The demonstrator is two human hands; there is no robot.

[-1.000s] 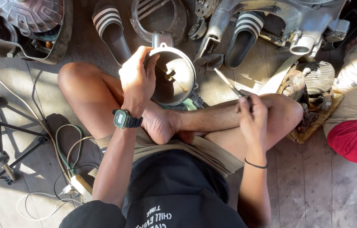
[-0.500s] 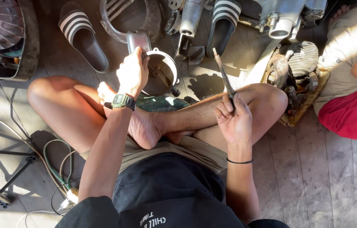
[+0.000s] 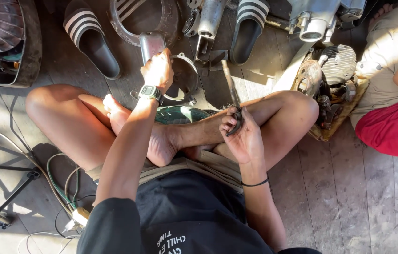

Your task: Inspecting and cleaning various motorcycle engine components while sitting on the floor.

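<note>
**Cross-legged among engine parts**

On the worn plank floor, the left hand is clamped over the rim of a round, dull metal housing in front of the shins. Resting on the right knee, the right hand has its fingers curled around a thin, dark metal tool. Black-and-white striped sandals lie beyond.
</note>
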